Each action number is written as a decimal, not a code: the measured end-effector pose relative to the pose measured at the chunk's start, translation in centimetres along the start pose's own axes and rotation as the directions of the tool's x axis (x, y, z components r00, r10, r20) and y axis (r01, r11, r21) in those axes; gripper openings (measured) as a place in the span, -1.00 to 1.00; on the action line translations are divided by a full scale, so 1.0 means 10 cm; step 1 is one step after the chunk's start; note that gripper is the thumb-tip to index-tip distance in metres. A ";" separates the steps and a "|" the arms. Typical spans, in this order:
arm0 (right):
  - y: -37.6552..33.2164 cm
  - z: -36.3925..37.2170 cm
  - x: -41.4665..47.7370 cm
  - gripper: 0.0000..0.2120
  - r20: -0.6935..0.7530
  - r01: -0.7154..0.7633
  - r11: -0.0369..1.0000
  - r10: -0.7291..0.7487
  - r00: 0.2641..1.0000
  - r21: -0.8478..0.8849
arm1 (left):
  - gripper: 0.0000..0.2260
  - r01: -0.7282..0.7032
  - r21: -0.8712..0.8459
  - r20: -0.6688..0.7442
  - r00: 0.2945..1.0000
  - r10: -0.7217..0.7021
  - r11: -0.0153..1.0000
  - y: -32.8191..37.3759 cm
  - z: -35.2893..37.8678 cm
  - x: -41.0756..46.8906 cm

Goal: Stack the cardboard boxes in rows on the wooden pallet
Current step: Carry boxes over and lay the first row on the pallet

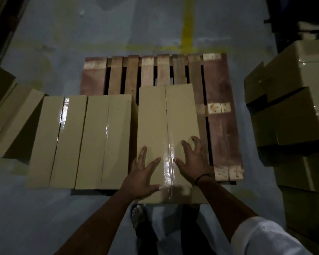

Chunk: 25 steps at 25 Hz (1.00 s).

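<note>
While the third cardboard box lies lengthwise on the wooden pallet, both hands rest flat on the near part of its taped top. The left hand and the right hand are open with fingers spread, one on each side of the tape seam, gripping nothing. Palms pressed down like this suit sliding the box across the slats rather than lifting it, probably to square it with the row. Its near end appears to overhang the pallet's near edge toward the person, so a push away from the body seems called for.

Two more boxes, the left box and the middle box, sit side by side on the pallet's left part; a narrow dark gap separates the middle one from the box under the hands. The pallet's far half and right boards are bare. A stack of boxes waits on the floor to the right, and a tilted box lies to the left. A sandalled foot stands close below the overhanging end, which could get in the way of stepping forward
</note>
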State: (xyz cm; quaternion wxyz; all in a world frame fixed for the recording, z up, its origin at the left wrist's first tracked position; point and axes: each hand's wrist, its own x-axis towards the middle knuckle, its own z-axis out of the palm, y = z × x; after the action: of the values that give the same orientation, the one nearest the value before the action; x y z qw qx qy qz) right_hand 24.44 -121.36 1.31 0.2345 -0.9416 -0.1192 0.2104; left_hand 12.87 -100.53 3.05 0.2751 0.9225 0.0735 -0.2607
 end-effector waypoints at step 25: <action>0.35 1.43 0.73 -0.33 0.039 0.056 0.998 -0.057 0.998 0.011 | -0.11 0.066 -0.044 -0.130 0.989 -0.071 0.997 -1.10 0.66 0.71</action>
State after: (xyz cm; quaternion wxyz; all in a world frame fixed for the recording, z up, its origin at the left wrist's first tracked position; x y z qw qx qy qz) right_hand 24.87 -116.36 -14.37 0.2427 -0.9323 -0.1493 0.2227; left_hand 12.95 -94.96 -10.47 0.2786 0.9289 0.1283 -0.2074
